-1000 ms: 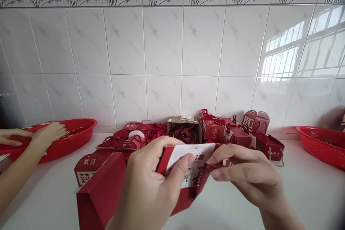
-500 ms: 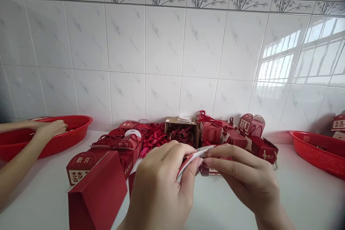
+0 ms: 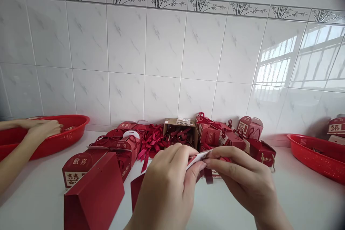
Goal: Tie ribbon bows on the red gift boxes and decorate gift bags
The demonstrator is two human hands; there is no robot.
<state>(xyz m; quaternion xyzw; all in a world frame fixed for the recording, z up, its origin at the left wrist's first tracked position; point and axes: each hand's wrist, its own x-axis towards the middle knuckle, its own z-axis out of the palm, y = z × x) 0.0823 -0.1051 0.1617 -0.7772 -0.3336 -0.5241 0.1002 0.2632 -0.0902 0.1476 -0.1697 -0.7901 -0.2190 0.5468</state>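
Between my hands is a small red-and-white card [image 3: 198, 157], seen nearly edge-on. My left hand [image 3: 168, 183] is closed on it, thumb below and fingers over the top. My right hand [image 3: 242, 176] pinches at the card's right end, fingertips pressed together. A short dark red ribbon [image 3: 208, 176] hangs beneath the fingertips; which hand grips it is hard to tell. Behind my left hand a dark red panel [image 3: 136, 188] partly shows. To its left stands a plain red folded box [image 3: 94, 194].
Red gift boxes [image 3: 78, 161] stand at left, more gift boxes [image 3: 208, 133] at centre right. A heap of red ribbons [image 3: 153, 138] lies beside an open cardboard box [image 3: 167, 124]. Another person's hands [image 3: 44, 131] are over a red basket [image 3: 78, 120]; a second basket [image 3: 312, 151] sits right.
My hands have shifted slightly right and the card lies flatter. The ribbon end now hangs visibly below my fingertips. The view has tilted slightly.
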